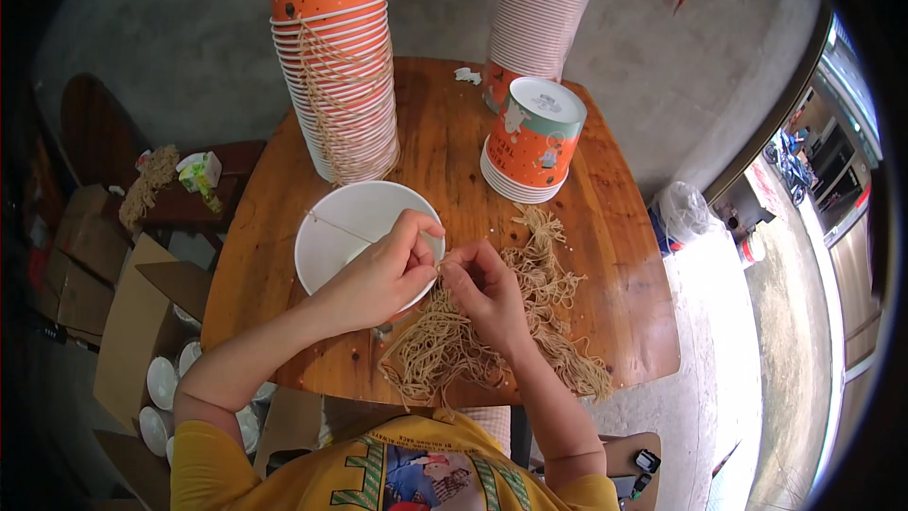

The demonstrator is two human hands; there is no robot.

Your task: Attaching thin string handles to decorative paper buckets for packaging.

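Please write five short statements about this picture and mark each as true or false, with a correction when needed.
1. The left hand and right hand are close together near the open white tub. True.
2. The heap of tan strings lies inside that tub. False: it lies on the wooden table.
3. A short stack of orange tubs stands upside down on the table. True.
4. The string-draped tall stack is at the table's far right. False: it is at the far left.
5. The person's shirt is blue. False: it is yellow.
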